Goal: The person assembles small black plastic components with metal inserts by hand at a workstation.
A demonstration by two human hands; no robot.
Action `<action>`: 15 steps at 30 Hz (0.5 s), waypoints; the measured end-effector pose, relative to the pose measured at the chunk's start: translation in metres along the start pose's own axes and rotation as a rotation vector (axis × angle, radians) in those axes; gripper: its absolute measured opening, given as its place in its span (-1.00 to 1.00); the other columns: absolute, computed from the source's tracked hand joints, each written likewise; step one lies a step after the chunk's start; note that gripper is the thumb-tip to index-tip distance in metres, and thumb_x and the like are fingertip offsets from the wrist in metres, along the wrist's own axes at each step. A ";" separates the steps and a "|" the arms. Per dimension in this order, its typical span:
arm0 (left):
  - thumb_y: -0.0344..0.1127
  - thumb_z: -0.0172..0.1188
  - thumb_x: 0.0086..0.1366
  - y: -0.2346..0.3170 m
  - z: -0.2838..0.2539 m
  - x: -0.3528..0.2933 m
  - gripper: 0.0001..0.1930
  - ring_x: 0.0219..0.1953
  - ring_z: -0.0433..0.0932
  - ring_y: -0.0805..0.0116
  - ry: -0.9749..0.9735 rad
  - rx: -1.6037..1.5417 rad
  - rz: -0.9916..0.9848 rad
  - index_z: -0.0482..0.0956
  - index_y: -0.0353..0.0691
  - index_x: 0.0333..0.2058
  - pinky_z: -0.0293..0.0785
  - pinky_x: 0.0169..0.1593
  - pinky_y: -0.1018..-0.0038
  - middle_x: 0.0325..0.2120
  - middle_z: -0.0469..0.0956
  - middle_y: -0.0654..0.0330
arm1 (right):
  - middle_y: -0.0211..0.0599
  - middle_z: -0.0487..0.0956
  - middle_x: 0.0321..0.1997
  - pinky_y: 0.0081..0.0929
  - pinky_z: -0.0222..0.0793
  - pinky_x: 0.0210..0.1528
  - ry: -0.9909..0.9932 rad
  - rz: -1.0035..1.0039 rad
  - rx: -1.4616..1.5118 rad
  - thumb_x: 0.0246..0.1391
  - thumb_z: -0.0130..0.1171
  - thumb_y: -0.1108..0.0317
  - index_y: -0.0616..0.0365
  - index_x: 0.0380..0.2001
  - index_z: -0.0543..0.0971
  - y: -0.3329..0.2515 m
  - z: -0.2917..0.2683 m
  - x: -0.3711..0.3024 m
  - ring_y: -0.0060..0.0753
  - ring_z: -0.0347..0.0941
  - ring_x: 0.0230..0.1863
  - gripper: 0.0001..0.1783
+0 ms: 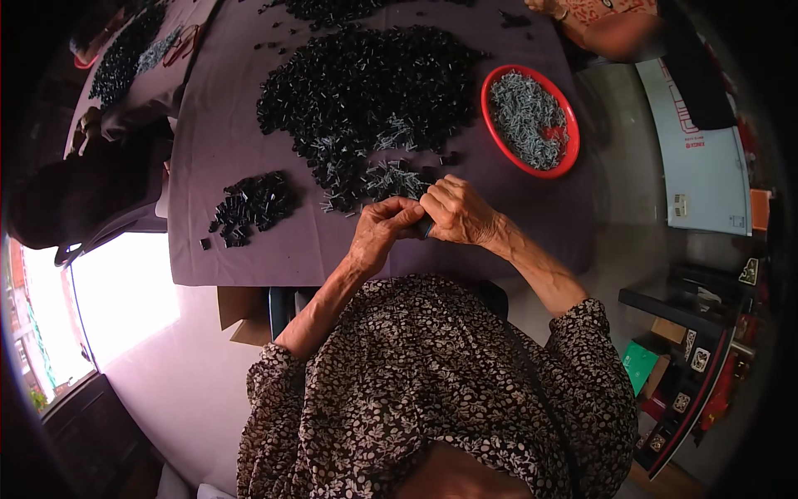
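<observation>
My left hand point(385, 230) and my right hand point(456, 211) meet just above the near part of the table, fingers pinched closed. Between the fingertips a bit of a small dark piece point(424, 225) shows; most of it is covered by the fingers. Right beyond my hands lies a loose heap of thin grey metal pins point(392, 178). It runs into a large pile of small black plastic parts point(374, 79). A smaller pile of the same black parts point(253, 205) sits to the left of my left hand.
A red basin point(573, 141) full of grey pins stands at the right side of the cloth-covered table point(224, 108). Another person's arm point(619, 35) rests at the far right. A dark chair point(91, 187) is on the left, and a flat white carton point(694, 179) stands to the right.
</observation>
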State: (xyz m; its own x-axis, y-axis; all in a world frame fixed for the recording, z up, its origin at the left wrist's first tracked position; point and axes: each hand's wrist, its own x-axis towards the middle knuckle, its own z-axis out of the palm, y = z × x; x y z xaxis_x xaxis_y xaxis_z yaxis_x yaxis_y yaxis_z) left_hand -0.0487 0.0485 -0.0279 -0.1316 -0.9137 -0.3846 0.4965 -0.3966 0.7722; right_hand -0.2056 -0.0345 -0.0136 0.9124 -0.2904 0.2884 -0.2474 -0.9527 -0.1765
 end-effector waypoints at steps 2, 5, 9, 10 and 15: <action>-0.28 0.14 0.17 -0.001 0.000 0.001 -0.80 -0.47 0.48 0.50 -0.011 -0.052 -0.019 0.52 -0.35 -0.39 0.48 -0.31 0.51 -0.50 0.51 0.23 | -0.31 0.35 -0.67 -0.42 0.26 -0.47 0.036 -0.032 0.000 -0.55 0.24 0.33 0.14 -0.67 0.32 0.001 0.002 0.000 -0.32 0.36 -0.59 -0.69; -0.30 0.12 0.17 0.008 0.001 0.003 -0.81 -0.48 0.48 0.50 -0.013 -0.046 0.002 0.52 -0.35 -0.39 0.48 -0.32 0.51 -0.52 0.50 0.23 | -0.33 0.34 -0.69 -0.44 0.25 -0.50 0.063 -0.024 0.029 -0.50 0.24 0.30 0.12 -0.67 0.31 0.003 -0.007 0.009 -0.34 0.35 -0.61 -0.69; -0.26 0.11 0.19 0.012 -0.014 0.001 -0.77 -0.46 0.50 0.44 0.030 0.024 0.014 0.51 -0.36 -0.37 0.47 -0.30 0.49 -0.51 0.53 0.17 | -0.28 0.42 -0.64 -0.39 0.31 -0.48 -0.020 0.064 0.138 -0.40 0.24 0.34 0.18 -0.57 0.39 0.006 -0.002 0.014 -0.29 0.42 -0.56 -0.72; -0.30 0.11 0.18 0.021 -0.022 -0.002 -0.79 -0.47 0.50 0.44 0.093 0.110 0.093 0.51 -0.37 -0.37 0.46 -0.31 0.51 -0.51 0.53 0.17 | -0.28 0.43 -0.62 -0.37 0.31 -0.49 0.021 0.218 0.301 -0.34 0.20 0.42 0.18 -0.46 0.42 0.011 -0.008 0.018 -0.30 0.42 -0.55 -0.74; -0.38 0.14 0.11 0.060 -0.084 -0.020 -0.83 -0.46 0.53 0.44 0.559 0.917 0.455 0.54 -0.35 -0.34 0.43 -0.35 0.54 -0.50 0.55 0.13 | -0.18 0.53 -0.43 -0.36 0.41 -0.40 0.205 0.445 0.224 -0.30 0.00 0.62 0.19 -0.35 0.49 0.053 0.017 0.014 -0.16 0.48 -0.43 -0.69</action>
State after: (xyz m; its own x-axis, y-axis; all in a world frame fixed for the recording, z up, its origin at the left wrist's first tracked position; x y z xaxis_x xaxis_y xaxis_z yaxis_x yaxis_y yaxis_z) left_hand 0.0560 0.0509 -0.0167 0.4090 -0.9121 0.0295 -0.4359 -0.1668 0.8844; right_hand -0.2000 -0.0879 -0.0352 0.6475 -0.6944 0.3139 -0.4997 -0.6979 -0.5131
